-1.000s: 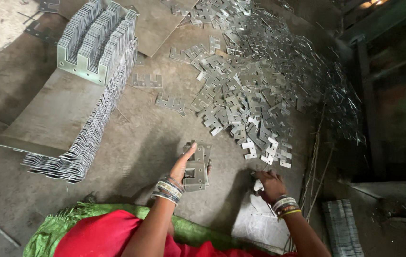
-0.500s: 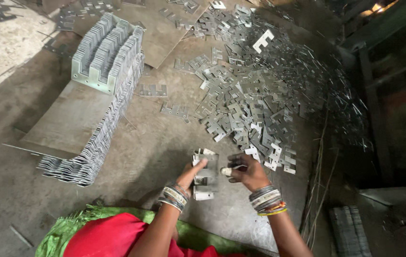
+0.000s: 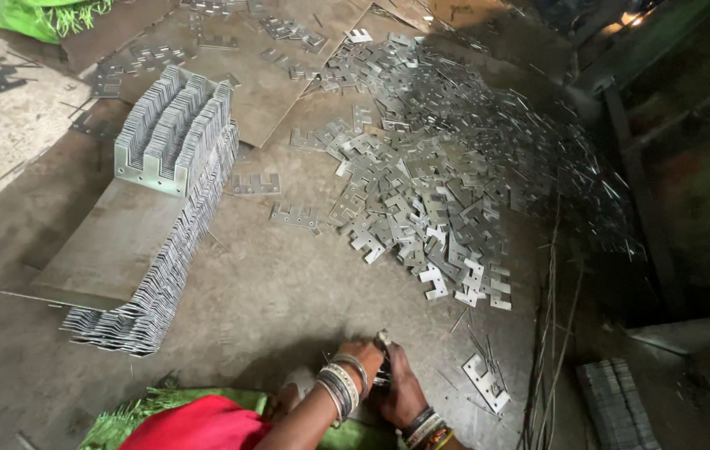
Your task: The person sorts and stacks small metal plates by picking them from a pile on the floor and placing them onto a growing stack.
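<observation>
My left hand (image 3: 361, 357), with silver bangles on the wrist, and my right hand (image 3: 401, 387) are pressed together at the bottom centre, close to my body. Both are closed around a small bundle of flat metal plates (image 3: 383, 340); only its top edge shows between my fingers. A big loose pile of E-shaped metal plates (image 3: 421, 192) is spread over the floor beyond my hands. One single plate (image 3: 485, 383) lies just right of my right hand.
On the left, a neat row of stacked plates (image 3: 173, 133) stands on end, and a long leaning line of plates (image 3: 159, 283) runs along a flat metal sheet (image 3: 109, 242). Thin rods (image 3: 548, 333) and a dark stack (image 3: 617, 404) lie at the right.
My right hand has left the floor and joined my left hand. Both hands have drawn the plates back toward my body, and the view has tilted so they sit lower in frame.
</observation>
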